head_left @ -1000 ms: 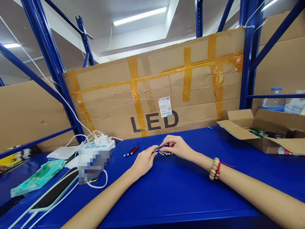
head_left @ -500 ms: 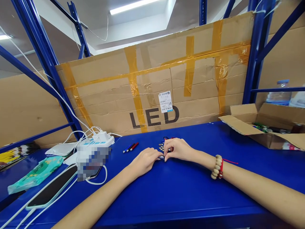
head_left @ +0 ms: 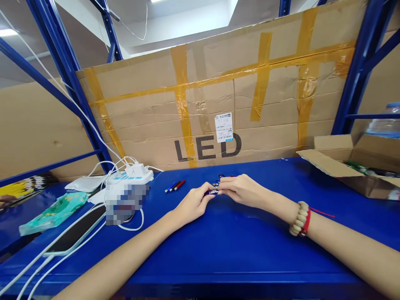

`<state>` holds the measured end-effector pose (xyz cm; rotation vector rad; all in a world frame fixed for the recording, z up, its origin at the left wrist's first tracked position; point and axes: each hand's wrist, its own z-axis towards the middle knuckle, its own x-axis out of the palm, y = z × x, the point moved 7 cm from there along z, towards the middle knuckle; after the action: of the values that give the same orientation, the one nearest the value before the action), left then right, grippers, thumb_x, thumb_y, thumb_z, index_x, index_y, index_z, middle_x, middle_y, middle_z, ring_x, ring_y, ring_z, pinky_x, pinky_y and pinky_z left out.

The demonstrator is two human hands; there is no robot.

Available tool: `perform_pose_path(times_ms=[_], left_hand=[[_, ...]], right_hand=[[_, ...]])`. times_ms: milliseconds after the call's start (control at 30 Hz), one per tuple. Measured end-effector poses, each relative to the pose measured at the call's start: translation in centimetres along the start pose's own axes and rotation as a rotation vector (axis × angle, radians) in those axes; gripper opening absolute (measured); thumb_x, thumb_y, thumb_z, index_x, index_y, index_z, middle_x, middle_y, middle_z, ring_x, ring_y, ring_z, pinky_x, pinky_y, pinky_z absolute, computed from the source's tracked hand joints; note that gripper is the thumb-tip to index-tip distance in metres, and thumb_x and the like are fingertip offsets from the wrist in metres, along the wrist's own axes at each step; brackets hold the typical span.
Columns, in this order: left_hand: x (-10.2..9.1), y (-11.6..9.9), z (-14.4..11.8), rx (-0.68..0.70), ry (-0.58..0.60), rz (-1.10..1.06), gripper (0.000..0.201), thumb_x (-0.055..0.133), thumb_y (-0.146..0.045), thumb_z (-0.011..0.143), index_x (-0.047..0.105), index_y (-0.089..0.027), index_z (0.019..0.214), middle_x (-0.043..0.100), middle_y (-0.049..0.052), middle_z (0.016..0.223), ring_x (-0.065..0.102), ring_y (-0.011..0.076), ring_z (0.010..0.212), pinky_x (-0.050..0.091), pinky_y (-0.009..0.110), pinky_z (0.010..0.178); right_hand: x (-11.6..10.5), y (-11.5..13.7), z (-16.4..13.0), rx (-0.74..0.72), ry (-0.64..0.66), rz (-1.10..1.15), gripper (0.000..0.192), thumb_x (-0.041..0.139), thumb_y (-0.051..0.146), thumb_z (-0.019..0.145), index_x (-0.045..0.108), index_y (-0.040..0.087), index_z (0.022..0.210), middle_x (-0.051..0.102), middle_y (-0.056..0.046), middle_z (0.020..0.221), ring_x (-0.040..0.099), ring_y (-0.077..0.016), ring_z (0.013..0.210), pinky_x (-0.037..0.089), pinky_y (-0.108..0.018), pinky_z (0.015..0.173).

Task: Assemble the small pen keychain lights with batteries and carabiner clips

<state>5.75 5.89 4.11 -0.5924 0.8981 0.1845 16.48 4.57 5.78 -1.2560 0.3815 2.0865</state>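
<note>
Between my two hands is a small blue metal tube [head_left: 212, 192] with a pale printed patch, held a little above the table. My left hand [head_left: 195, 202] pinches its left end between thumb and fingers. At the tube's right end, the fingertips of my right hand [head_left: 245, 189] are pressed together; whether they also grip a smaller part is hidden. Just behind the fingertips lie small round silver discs [head_left: 215, 184], partly covered by my right hand. Short blue, black and red tubes [head_left: 175, 186] lie side by side further left.
A white power strip [head_left: 133, 177] with plugs and cables stands at the back left. Nearby are a phone [head_left: 76, 231] on a cable and a green plastic packet [head_left: 54, 212]. An open cardboard box [head_left: 340, 166] sits at right. A taped cardboard wall [head_left: 150, 125] closes the back.
My hands have risen slightly with the tube, which now shows more between them. My right hand's fingers have straightened toward the tube's end. The whole view has shifted a little.
</note>
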Motion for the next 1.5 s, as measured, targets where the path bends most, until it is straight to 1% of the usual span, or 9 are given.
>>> perform_pose_path(times_ms=[100, 333, 633, 733, 833, 967, 1200, 1367, 1500], left_hand=[[0.3, -0.1, -0.1, -0.005, 0.014, -0.036, 0.012, 0.039, -0.019, 0.090, 0.050, -0.019, 0.095, 0.062, 0.002, 0.087, 0.059, 0.0151, 0.075, 0.041, 0.023, 0.067], [0.5, -0.3, -0.1, -0.024, 0.010, -0.125, 0.010, 0.038, -0.021, 0.091, 0.048, -0.018, 0.092, 0.062, -0.001, 0.081, 0.057, 0.0126, 0.071, 0.041, 0.022, 0.067], [0.5, -0.7, -0.6, 0.025, -0.023, 0.149, 0.014, 0.035, -0.018, 0.091, 0.045, -0.021, 0.100, 0.064, 0.004, 0.093, 0.063, 0.0183, 0.083, 0.047, 0.027, 0.073], [0.3, -1.0, -0.6, 0.081, -0.055, 0.245, 0.015, 0.034, -0.015, 0.091, 0.046, -0.020, 0.097, 0.064, 0.005, 0.092, 0.063, 0.0187, 0.085, 0.048, 0.028, 0.075], [0.3, -1.3, -0.5, 0.125, -0.051, 0.291, 0.017, 0.033, -0.013, 0.091, 0.049, -0.019, 0.095, 0.064, 0.005, 0.094, 0.062, 0.0183, 0.087, 0.049, 0.028, 0.078], [0.4, -1.1, -0.1, 0.120, -0.071, 0.294, 0.025, 0.034, -0.013, 0.091, 0.044, -0.020, 0.112, 0.062, 0.007, 0.108, 0.060, 0.0187, 0.099, 0.048, 0.030, 0.085], [0.6, 0.3, 0.5, 0.048, -0.058, 0.317, 0.019, 0.035, -0.015, 0.091, 0.052, -0.020, 0.100, 0.063, 0.005, 0.099, 0.061, 0.0189, 0.092, 0.049, 0.030, 0.081], [-0.2, 1.4, 0.6, -0.051, -0.109, 0.287, 0.020, 0.033, -0.016, 0.092, 0.048, -0.020, 0.105, 0.063, 0.005, 0.099, 0.061, 0.0190, 0.088, 0.048, 0.030, 0.077], [-0.4, 1.7, 0.6, -0.067, -0.107, 0.252, 0.019, 0.032, -0.017, 0.092, 0.047, -0.021, 0.104, 0.062, 0.005, 0.095, 0.061, 0.0187, 0.085, 0.047, 0.029, 0.076]], right_hand=[[0.1, 0.2, 0.1, 0.017, 0.034, -0.019, 0.026, 0.039, 0.018, 0.091, 0.059, 0.018, 0.074, 0.063, -0.004, 0.077, 0.056, -0.0123, 0.061, 0.034, -0.023, 0.055], [0.0, 0.2, 0.3, 0.043, -0.003, 0.194, 0.027, 0.038, 0.016, 0.090, 0.058, 0.018, 0.072, 0.063, -0.003, 0.075, 0.055, -0.0137, 0.068, 0.038, -0.024, 0.064], [-0.1, 0.7, 0.3, 0.072, -0.043, 0.257, 0.033, 0.039, 0.023, 0.089, 0.058, 0.018, 0.063, 0.063, -0.003, 0.062, 0.052, -0.0127, 0.055, 0.035, -0.025, 0.056], [0.4, 0.4, 0.4, 0.185, -0.051, 0.445, 0.035, 0.040, 0.028, 0.087, 0.054, 0.017, 0.056, 0.055, 0.000, 0.049, 0.046, -0.0100, 0.044, 0.033, -0.023, 0.048], [2.0, -0.4, 0.3, 0.397, 0.050, 0.794, 0.039, 0.042, 0.041, 0.085, 0.050, 0.017, 0.055, 0.042, 0.005, 0.038, 0.037, -0.0073, 0.032, 0.028, -0.020, 0.036], [3.1, -1.0, 0.3, 0.509, 0.124, 0.999, 0.042, 0.047, 0.052, 0.079, 0.049, 0.017, 0.055, 0.039, 0.007, 0.035, 0.033, -0.0055, 0.026, 0.024, -0.018, 0.031], [4.0, -2.4, -0.1, 0.537, 0.104, 0.834, 0.044, 0.047, 0.056, 0.079, 0.057, 0.016, 0.061, 0.043, 0.007, 0.039, 0.039, -0.0062, 0.029, 0.029, -0.018, 0.034], [1.5, -4.0, -0.5, 0.530, -0.134, 0.362, 0.030, 0.057, 0.050, 0.076, 0.068, 0.023, 0.069, 0.058, 0.005, 0.051, 0.051, -0.0093, 0.047, 0.030, -0.019, 0.044], [-0.1, -3.9, -0.5, 0.394, -0.238, 0.232, 0.023, 0.060, 0.045, 0.077, 0.068, 0.026, 0.086, 0.063, 0.004, 0.066, 0.053, -0.0096, 0.055, 0.034, -0.020, 0.051]])
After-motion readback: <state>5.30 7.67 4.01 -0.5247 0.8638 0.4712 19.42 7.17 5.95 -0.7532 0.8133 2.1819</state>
